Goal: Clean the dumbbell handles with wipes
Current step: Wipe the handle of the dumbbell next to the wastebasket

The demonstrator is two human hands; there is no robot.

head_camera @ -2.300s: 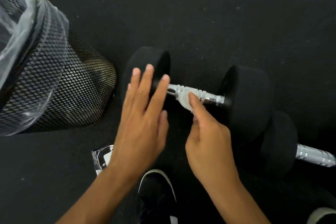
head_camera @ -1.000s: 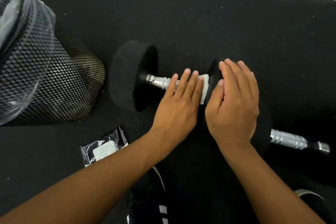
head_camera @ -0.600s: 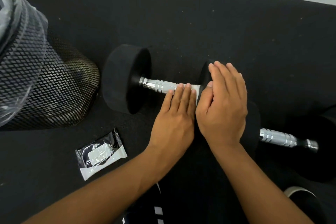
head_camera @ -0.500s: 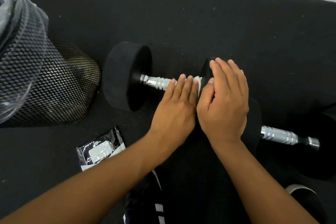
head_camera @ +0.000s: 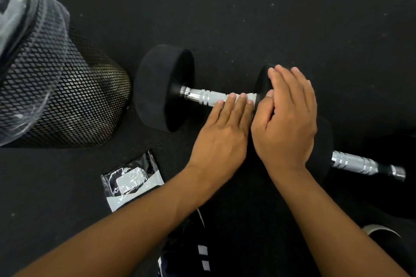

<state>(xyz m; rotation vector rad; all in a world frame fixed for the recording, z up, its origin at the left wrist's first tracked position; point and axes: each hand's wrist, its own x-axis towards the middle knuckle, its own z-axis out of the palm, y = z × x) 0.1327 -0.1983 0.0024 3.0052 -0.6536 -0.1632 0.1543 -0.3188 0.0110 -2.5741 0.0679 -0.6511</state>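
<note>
your left hand lies flat with straight fingers pressing a white wipe onto the chrome handle of the near dumbbell, right up against its right-hand weight. your right hand is open too, fingers straight, resting on top of that right weight, thumb just beside the wipe. the dumbbell sits on the black floor mat. a second dumbbell lies behind your right wrist, its handle poking out to the right. a wipes packet sits by your left forearm, and a mesh bin with a plastic liner stands on the left
</note>
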